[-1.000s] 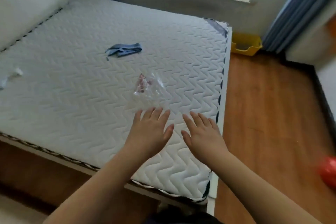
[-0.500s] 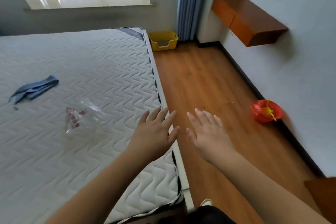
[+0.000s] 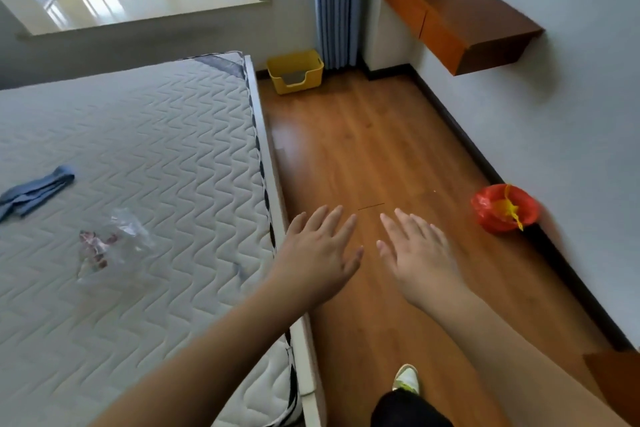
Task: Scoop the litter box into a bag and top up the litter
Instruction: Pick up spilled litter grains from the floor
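Note:
A yellow litter box point(image 3: 295, 75) stands on the wooden floor at the far end of the room, between the bed's corner and the blue curtain; grey litter shows through its low front opening. A red plastic bag point(image 3: 502, 207) with something yellow in it lies on the floor against the right wall. My left hand point(image 3: 320, 251) and my right hand point(image 3: 417, 253) are stretched out side by side over the floor, palms down, fingers straight, holding nothing. Both are far from the litter box.
A bare quilted mattress point(image 3: 156, 166) fills the left side, with a clear plastic bag point(image 3: 107, 246) and a blue cloth point(image 3: 34, 192) on it. A wooden wall shelf point(image 3: 457, 17) juts out at upper right. My shoe point(image 3: 407, 378) is on the floor strip between bed and wall.
The view has swung right, from the mattress to the floor strip. My hands now hover over the floor instead of the bed's corner, and the litter box and red bag have come into fuller view.

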